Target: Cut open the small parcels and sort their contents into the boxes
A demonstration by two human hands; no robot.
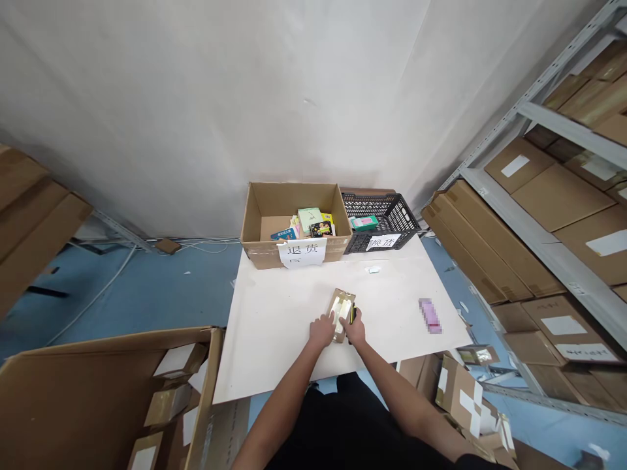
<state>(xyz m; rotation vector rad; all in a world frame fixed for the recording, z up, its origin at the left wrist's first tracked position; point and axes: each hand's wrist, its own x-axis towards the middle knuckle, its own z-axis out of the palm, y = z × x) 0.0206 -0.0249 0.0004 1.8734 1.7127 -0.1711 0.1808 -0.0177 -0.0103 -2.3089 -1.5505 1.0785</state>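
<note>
A small brown cardboard box [345, 297] with a pale label and shiny tape lies on the white table [274, 307]. My left hand [322, 330] is closed on its left side, with the fingertips at the label. In my right hand [356, 329] is a black-and-yellow utility knife [353, 313], gripped beside the box's right edge. The fingers hide most of the knife, and I cannot make out its blade. Over to the right on the tabletop lies a pixelated pink-purple packet [430, 316].
At the table's back stand an open carton [264, 251] of small packages and a black plastic crate [409, 215] holding a green box. A large carton [215, 365] of parcels is at left. More parcels [455, 385] lie at lower right, near shelving [529, 212].
</note>
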